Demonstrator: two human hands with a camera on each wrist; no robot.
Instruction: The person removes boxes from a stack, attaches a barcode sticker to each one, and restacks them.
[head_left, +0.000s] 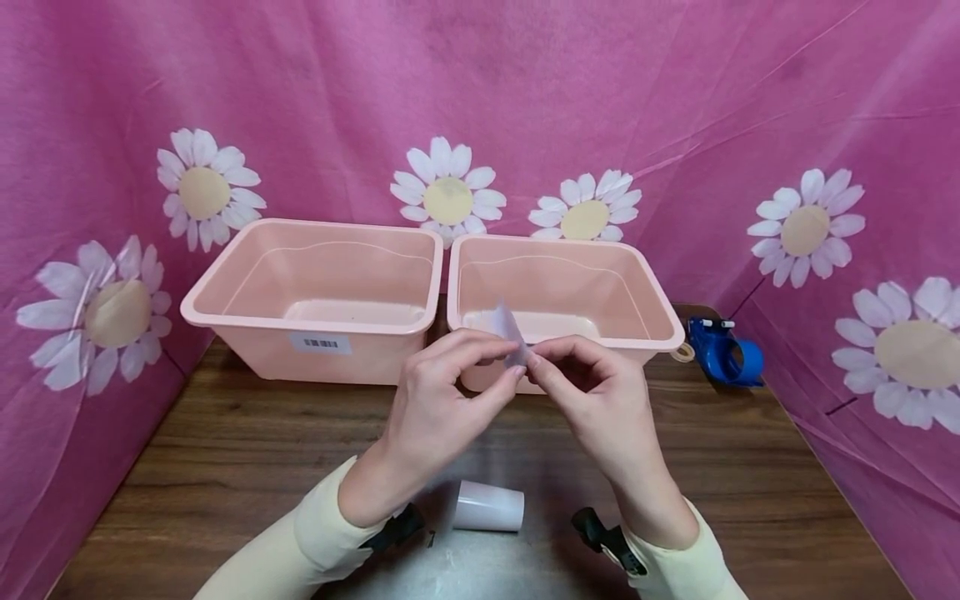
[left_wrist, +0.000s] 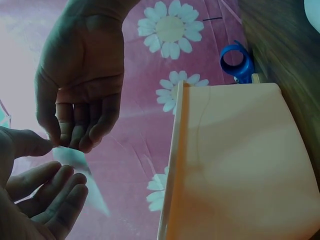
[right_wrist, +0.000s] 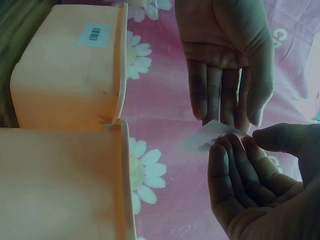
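A small translucent whitish sheet point(head_left: 507, 323) is held up between both hands, in front of the right-hand bin. My left hand point(head_left: 442, 396) has its thumb and forefinger at the sheet's near end. Beside it, my right hand point(head_left: 603, 400) pinches the corner between thumb and forefinger. In the right wrist view the sheet point(right_wrist: 202, 137) spreads out past the fingertips, partly hidden behind them. The left wrist view shows its far end point(left_wrist: 97, 197) hanging below the left fingers. A white cylinder point(head_left: 489, 507) lies on its side on the table beneath the hands.
Two pink plastic bins point(head_left: 311, 323) point(head_left: 566, 342) stand side by side at the back of the wooden table point(head_left: 285, 467). At the back right is a blue tape dispenser point(head_left: 723, 354), with a small tan ring point(head_left: 683, 352) next to it. A pink flowered cloth point(head_left: 480, 100) hangs behind.
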